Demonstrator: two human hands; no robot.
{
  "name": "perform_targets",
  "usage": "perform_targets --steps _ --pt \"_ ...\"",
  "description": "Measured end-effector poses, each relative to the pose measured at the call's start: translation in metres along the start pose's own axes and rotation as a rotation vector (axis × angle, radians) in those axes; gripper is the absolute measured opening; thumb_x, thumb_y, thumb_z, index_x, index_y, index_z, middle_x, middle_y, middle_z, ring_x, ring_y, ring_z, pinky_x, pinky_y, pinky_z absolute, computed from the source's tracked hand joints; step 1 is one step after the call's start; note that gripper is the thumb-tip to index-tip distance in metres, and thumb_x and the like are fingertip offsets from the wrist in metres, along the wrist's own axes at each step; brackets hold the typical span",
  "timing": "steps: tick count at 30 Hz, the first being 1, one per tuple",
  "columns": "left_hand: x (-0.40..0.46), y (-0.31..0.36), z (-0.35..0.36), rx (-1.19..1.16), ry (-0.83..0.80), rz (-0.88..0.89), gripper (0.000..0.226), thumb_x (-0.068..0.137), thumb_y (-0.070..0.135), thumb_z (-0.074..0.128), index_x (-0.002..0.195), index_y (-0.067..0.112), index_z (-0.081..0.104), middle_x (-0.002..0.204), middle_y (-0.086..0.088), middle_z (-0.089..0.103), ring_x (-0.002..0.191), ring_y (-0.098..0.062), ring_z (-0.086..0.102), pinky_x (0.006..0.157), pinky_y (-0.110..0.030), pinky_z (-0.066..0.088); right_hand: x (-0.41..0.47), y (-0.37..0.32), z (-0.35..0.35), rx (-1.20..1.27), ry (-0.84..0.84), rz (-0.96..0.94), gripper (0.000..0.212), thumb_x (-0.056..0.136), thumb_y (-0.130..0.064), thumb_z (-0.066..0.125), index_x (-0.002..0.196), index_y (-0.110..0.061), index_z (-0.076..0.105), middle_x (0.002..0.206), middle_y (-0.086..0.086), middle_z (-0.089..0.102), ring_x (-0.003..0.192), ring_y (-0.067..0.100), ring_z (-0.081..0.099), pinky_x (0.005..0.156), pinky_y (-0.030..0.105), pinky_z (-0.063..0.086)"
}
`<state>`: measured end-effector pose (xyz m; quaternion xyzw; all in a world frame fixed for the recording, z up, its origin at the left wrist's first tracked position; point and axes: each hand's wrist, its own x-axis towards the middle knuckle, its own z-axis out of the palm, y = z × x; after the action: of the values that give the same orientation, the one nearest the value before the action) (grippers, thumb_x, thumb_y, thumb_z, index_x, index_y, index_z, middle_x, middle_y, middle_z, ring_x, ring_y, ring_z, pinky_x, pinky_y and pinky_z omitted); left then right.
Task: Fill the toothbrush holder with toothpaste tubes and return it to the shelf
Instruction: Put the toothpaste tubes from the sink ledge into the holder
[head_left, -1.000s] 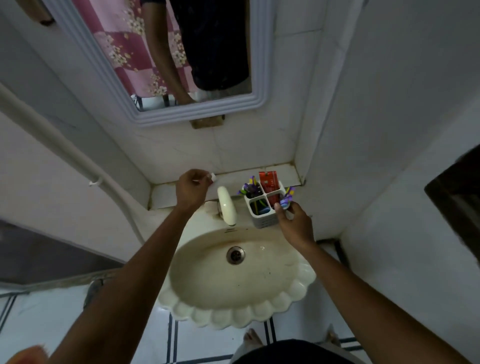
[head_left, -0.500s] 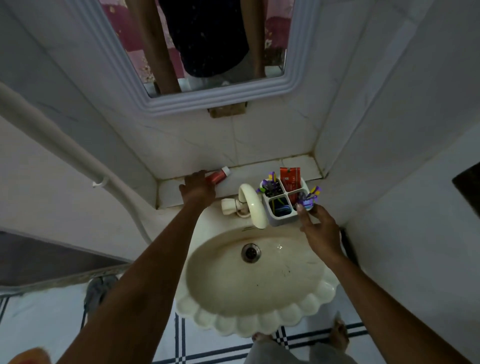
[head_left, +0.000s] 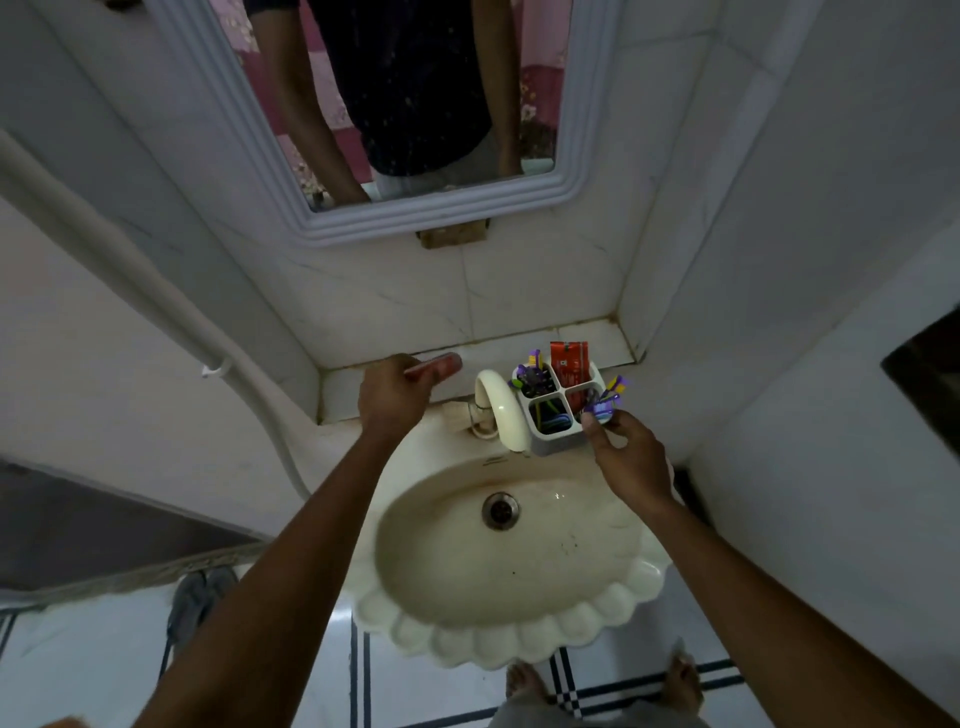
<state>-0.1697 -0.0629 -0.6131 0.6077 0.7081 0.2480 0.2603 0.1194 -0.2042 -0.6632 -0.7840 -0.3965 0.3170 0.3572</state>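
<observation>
While the left hand (head_left: 392, 395) clasps a red toothpaste tube (head_left: 441, 364) over the shelf (head_left: 592, 335) | right hand (head_left: 631, 457) fingers spread, touching the toothbrush holder (head_left: 558, 410) on the sink (head_left: 509, 561) rim beside the tap (head_left: 498, 405)

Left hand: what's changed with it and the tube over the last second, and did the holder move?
The left hand has closed on the red toothpaste tube at the shelf; earlier only its white cap showed. The toothbrush holder stays by the tap, the right hand still at its corner.
</observation>
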Motion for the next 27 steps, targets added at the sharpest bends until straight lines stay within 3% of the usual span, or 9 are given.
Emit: perform_targets --steps 2,4,6,8,12,16,19,27 --pt "-0.02 0.022 -0.016 -0.308 0.01 -0.001 0.046 0.079 0.067 0.077 0.095 0.024 0.075 0.082 0.004 0.077 0.061 -0.015 0.077 0.061 -0.04 0.065 -0.001 -0.002 -0.002 -0.014 -0.018 -0.004 0.051 0.097 -0.07 0.06 0.126 -0.03 0.073 0.128 -0.005 0.075 0.122 0.024 0.067 0.086 0.034 0.043" --pt "-0.035 0.043 -0.031 -0.456 0.026 0.038 0.036 0.09 0.041 0.081 0.111 0.013 0.074 0.091 -0.004 0.079 0.068 -0.019 0.08 0.063 -0.045 0.066 -0.003 -0.006 -0.005 -0.026 -0.024 -0.011 0.05 0.099 -0.067 0.06 0.128 -0.029 0.073 0.129 -0.004 0.076 0.122 0.025 0.067 0.085 0.034 0.042" --pt "-0.047 0.062 -0.04 -0.497 0.008 0.109 0.032 0.092 0.029 0.081 0.116 0.008 0.075 0.094 -0.006 0.081 0.076 -0.021 0.081 0.061 -0.033 0.064 -0.005 -0.008 -0.009 -0.022 -0.04 -0.019 0.048 0.099 -0.066 0.06 0.128 -0.03 0.073 0.128 -0.004 0.076 0.121 0.025 0.068 0.084 0.035 0.044" --pt "-0.055 0.079 -0.044 -0.403 0.003 0.216 0.027 0.09 0.034 0.084 0.108 0.014 0.08 0.087 0.002 0.081 0.076 -0.015 0.08 0.063 -0.023 0.059 -0.005 -0.011 -0.01 -0.016 -0.067 -0.015 0.046 0.1 -0.066 0.06 0.127 -0.03 0.072 0.127 -0.004 0.076 0.119 0.024 0.068 0.085 0.036 0.046" --pt "-0.081 0.108 -0.034 -0.087 -0.011 0.399 0.023 0.088 0.047 0.081 0.097 0.026 0.082 0.077 0.015 0.075 0.07 0.001 0.068 0.066 -0.024 0.052 -0.003 -0.013 -0.016 -0.022 -0.098 -0.028 0.05 0.099 -0.067 0.06 0.127 -0.027 0.071 0.128 -0.002 0.076 0.119 0.026 0.069 0.085 0.037 0.047" --pt "-0.098 0.122 -0.01 0.226 0.034 0.605 0.027 0.092 0.05 0.074 0.104 0.026 0.08 0.089 0.006 0.079 0.085 -0.016 0.071 0.087 -0.035 0.046 -0.002 -0.012 -0.017 -0.043 -0.102 -0.041 0.053 0.098 -0.07 0.058 0.127 -0.026 0.07 0.128 -0.002 0.076 0.118 0.028 0.07 0.083 0.037 0.045" --pt "-0.099 0.123 0.011 0.436 -0.002 0.603 0.027 0.096 0.051 0.065 0.102 0.027 0.074 0.089 0.005 0.075 0.1 -0.019 0.064 0.097 -0.041 0.031 -0.002 -0.014 -0.02 -0.067 -0.1 -0.045 0.05 0.099 -0.068 0.059 0.124 -0.026 0.069 0.125 -0.003 0.077 0.116 0.028 0.07 0.08 0.036 0.043" --pt "-0.104 0.125 0.035 0.565 -0.129 0.515 0.019 0.099 0.042 0.061 0.1 0.028 0.075 0.095 0.009 0.075 0.114 -0.02 0.059 0.115 -0.058 0.024 0.001 -0.012 -0.023 -0.111 -0.108 -0.051 0.047 0.097 -0.069 0.061 0.12 -0.029 0.068 0.12 -0.006 0.077 0.111 0.026 0.072 0.076 0.035 0.043"
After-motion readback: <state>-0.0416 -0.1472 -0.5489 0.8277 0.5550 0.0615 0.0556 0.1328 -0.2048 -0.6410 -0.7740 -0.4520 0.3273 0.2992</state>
